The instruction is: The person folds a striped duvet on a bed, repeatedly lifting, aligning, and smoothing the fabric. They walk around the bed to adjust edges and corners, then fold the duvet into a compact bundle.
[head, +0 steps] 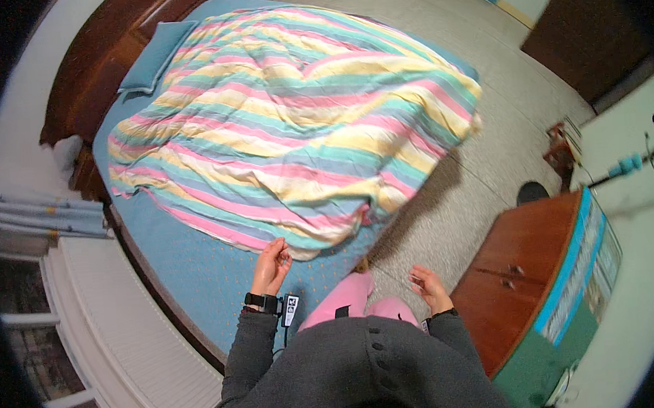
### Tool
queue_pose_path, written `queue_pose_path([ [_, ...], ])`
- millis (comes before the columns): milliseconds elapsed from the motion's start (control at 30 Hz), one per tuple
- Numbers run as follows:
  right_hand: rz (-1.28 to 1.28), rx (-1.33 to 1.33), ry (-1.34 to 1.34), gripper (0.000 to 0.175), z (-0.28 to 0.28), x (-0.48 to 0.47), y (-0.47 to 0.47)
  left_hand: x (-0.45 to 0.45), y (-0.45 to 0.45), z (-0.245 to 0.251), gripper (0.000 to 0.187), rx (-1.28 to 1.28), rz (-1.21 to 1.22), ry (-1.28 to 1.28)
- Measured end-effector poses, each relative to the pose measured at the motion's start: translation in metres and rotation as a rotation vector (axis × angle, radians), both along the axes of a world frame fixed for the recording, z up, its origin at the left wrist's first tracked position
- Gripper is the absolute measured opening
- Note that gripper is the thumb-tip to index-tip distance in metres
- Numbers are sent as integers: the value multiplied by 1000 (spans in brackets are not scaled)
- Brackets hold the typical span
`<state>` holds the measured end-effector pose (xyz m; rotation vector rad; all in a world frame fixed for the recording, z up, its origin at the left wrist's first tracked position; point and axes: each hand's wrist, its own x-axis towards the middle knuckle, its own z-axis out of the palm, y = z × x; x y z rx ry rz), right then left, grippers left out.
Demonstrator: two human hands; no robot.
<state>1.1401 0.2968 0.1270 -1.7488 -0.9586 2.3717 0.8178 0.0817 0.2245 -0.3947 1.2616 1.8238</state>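
Observation:
A blanket with pink, yellow, teal, blue and white stripes lies wrinkled across the bed. Beneath it shows a light blue sheet with small dots. My left hand is over the blanket's near edge, its fingers loosely curled and no cloth seen between them; whether the fingertips touch the blanket I cannot tell. My right hand hangs over the floor beside the bed, fingers bent and apart, holding nothing. A black band and a small device are on my left wrist.
A blue pillow lies by the dark wooden headboard. Along the left runs a white radiator below a window. To my right stands a brown wooden cabinet. Speckled floor tiles separate it from the bed. A dark door is at upper right.

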Motion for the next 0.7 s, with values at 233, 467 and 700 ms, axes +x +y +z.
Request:
queue_pose_path([
  [233, -31, -75, 21, 65, -37, -97, 83, -33, 19, 25, 16, -136, 181, 68],
  [467, 76, -99, 106, 59, -99, -143, 144, -3, 19, 42, 14, -484, 287, 120],
  [700, 470, 101, 398, 36, -79, -170, 168, 45, 39, 49, 21, -599, 356, 52],
])
